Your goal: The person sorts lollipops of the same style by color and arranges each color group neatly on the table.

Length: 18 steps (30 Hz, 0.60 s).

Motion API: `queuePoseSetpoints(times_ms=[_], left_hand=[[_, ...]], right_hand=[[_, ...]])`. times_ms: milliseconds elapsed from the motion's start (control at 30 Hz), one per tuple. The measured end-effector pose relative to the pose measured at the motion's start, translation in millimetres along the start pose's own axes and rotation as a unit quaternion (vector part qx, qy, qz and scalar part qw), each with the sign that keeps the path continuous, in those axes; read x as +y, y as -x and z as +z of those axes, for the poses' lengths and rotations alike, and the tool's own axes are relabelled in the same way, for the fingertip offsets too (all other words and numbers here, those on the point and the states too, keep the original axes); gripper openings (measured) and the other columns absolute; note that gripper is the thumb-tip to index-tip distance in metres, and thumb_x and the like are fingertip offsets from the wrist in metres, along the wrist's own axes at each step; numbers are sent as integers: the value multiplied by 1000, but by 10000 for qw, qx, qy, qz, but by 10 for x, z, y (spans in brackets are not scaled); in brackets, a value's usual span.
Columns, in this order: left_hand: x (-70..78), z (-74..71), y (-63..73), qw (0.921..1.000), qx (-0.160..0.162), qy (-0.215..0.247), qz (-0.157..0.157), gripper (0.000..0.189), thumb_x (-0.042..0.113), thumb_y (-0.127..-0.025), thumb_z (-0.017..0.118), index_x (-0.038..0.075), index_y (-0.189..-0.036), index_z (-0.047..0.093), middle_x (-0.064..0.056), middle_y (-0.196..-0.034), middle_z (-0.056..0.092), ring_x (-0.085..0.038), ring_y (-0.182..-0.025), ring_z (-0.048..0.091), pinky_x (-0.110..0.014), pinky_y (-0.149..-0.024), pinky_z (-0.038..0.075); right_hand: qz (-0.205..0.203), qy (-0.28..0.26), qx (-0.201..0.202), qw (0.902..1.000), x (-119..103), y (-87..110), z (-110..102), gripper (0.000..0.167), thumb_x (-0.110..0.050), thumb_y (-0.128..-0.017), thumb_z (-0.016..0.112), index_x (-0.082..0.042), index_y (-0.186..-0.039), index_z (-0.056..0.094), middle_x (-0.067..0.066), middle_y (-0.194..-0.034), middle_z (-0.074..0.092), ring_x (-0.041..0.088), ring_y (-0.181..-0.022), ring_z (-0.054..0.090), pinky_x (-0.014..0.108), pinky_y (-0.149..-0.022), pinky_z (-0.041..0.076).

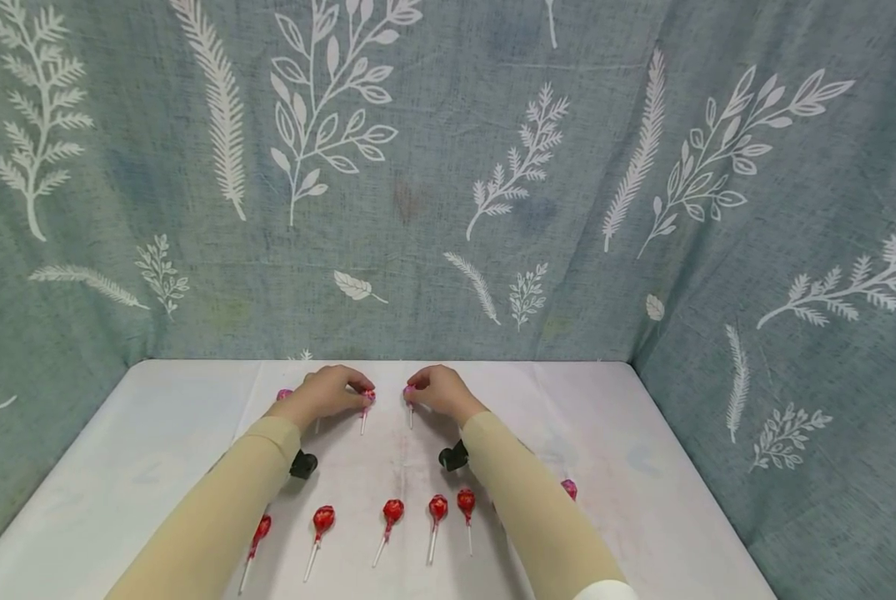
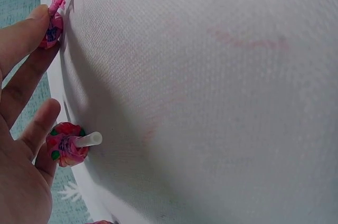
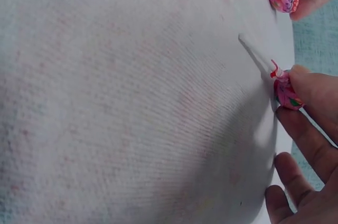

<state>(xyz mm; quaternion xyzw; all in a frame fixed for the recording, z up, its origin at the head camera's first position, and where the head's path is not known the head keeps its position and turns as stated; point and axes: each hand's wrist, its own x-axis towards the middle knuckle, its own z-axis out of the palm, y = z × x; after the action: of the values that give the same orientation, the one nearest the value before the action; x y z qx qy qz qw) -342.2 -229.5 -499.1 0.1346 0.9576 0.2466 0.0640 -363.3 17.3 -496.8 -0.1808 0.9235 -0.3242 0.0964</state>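
Observation:
Near the far edge of the white table, my left hand point(image 1: 326, 392) pinches the wrapped head of a pink lollipop point(image 2: 52, 33) between thumb and finger. Its white stick points back toward me. My right hand point(image 1: 445, 392) is a short gap to the right, gripping the head of another pink lollipop point(image 3: 288, 91) with thumb and fingertip. In the left wrist view, a pink-and-red lollipop point(image 2: 67, 146) lies close by the left hand's outer fingers. The left forearm and hand partly cover that side of the table.
Closer to me, a loose row of red lollipops point(image 1: 392, 510) lies on the white tablecloth point(image 1: 643, 467), sticks toward me. A pink lollipop point(image 1: 569, 488) shows beside the right sleeve. A green leaf-patterned curtain point(image 1: 417, 200) hangs behind the table and along both sides.

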Motion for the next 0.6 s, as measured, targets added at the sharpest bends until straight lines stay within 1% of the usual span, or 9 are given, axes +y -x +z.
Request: queuePoseSetpoints(times_ms=[67, 300, 467, 600], left_hand=[[4, 1, 2, 10000, 8, -9, 8, 28, 35, -87, 77, 23, -112, 76, 7, -109, 71, -26, -113, 60, -69, -99, 29], [5, -5, 3, 10000, -57, 19, 9, 29, 36, -87, 76, 22, -113, 75, 6, -111, 70, -28, -116, 59, -70, -99, 28], [17, -13, 10, 9999, -59, 58, -59, 27, 34, -88, 76, 23, -113, 76, 5, -112, 70, -29, -117, 58, -68, -99, 28], [38, -20, 28, 9999, -90, 23, -68, 28, 34, -89, 75, 21, -114, 75, 4, -113, 70, -30, -117, 58, -69, -99, 29]], right_hand=[[9, 23, 11, 10000, -14, 15, 5, 25, -30, -92, 73, -15, -112, 75, -6, -98, 68, 10, -88, 60, 29, -80, 50], [93, 36, -50, 9999, -32, 16, 15, 25, -30, -92, 73, -15, -112, 74, -5, -98, 68, 10, -78, 60, 28, -71, 51], [52, 177, -16, 9998, -20, -16, 34, 26, -32, -91, 73, -16, -112, 74, -5, -98, 68, 9, -80, 60, 27, -72, 51], [51, 157, -82, 9998, -6, -28, 46, 32, -33, -92, 73, -15, -118, 72, -3, -100, 68, 10, -82, 61, 28, -73, 51]])
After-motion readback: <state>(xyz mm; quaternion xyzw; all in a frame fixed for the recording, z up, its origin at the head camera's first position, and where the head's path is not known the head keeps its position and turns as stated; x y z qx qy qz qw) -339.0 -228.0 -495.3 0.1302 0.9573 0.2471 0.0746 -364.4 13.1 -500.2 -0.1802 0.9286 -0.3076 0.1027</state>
